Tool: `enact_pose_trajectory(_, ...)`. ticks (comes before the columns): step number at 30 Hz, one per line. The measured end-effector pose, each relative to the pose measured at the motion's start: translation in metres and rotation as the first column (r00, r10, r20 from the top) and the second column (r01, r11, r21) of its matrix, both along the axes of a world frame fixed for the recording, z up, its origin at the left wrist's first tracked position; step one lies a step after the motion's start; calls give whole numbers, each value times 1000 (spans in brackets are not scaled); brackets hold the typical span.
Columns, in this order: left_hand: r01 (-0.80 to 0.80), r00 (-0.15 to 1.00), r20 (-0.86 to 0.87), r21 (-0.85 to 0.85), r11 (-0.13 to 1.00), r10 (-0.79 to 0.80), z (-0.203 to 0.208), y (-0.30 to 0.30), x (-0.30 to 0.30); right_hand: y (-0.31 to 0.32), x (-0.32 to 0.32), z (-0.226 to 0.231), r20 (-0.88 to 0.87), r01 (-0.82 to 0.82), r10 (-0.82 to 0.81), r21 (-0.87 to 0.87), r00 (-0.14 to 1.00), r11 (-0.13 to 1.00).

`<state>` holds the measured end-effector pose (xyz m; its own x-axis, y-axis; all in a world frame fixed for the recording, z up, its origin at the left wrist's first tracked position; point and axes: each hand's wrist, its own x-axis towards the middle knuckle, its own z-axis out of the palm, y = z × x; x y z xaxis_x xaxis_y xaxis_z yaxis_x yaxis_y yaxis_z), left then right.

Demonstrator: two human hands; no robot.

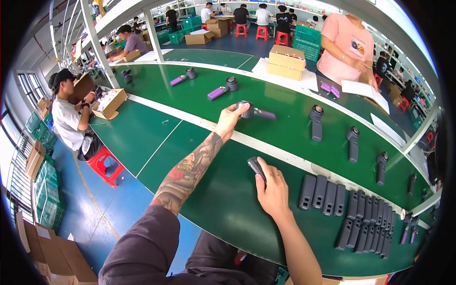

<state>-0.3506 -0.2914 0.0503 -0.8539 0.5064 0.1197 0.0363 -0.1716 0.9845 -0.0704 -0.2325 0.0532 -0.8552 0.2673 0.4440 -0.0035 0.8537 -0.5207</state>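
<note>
Reaching across the green worktop [199, 190], the left hand [231, 118] grips a handheld device with a round dark head and purple handle [255, 113], lifted over the moving belt lane beyond the white stripe. The right hand [272, 190] is closed around a dark grey shell piece [257, 170] just above the near lane. To its right lie rows of matching grey shells [351, 211], seemingly not yet fitted. Farther along the belt, grey-handled devices [352, 142] lie spaced apart, apparently finished; purple-handled ones [223, 89] lie on the other side, so most of the work looks undone. Open surface lies between the hands; the worktop's near edge curves close to the body.
</note>
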Motion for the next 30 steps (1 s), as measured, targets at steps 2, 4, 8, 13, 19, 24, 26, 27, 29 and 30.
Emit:
enact_pose_trajectory(2, 35, 966, 239, 244, 969, -95, 14, -1, 25, 5, 1, 2, -142, -7, 10, 19, 990, 1000)
enact_pose_trajectory(4, 2, 863, 445, 472, 882, -240, 23, -1, 53, 9, 5, 4, -269, -5, 14, 35, 963, 999)
enact_pose_trajectory(8, 39, 771, 484, 611, 791, -413, 11, -22, 76, 12, 1, -2, -222, 51, -70, -90, 973, 995)
enact_pose_trajectory(13, 134, 726, 446, 655, 744, -523, 4, -16, 102, 17, -4, -2, -245, 93, -116, -104, 963, 990)
enact_pose_trajectory(19, 207, 722, 412, 639, 741, -556, 5, -10, 127, 18, -9, -7, -244, 118, -128, -54, 961, 992)
enact_pose_trajectory(24, 243, 681, 392, 676, 696, -619, 7, -13, 130, 13, -3, -10, -195, 172, -140, 156, 971, 973)
enact_pose_trajectory(26, 323, 742, 314, 607, 727, -592, 2, -14, 130, 14, -1, -10, -210, 140, -115, 109, 971, 984)
enact_pose_trajectory(27, 392, 793, 228, 519, 759, -565, -2, -16, 127, 13, -3, -10, -229, 107, -91, 58, 969, 993)
enact_pose_trajectory(29, 485, 854, 36, 310, 818, -520, -7, -21, 122, 12, -6, -9, -274, 31, -41, -41, 961, 999)
enact_pose_trajectory(30, 508, 829, 58, 336, 793, -556, -7, -20, 122, 12, -8, -8, -287, 7, -19, -43, 958, 999)
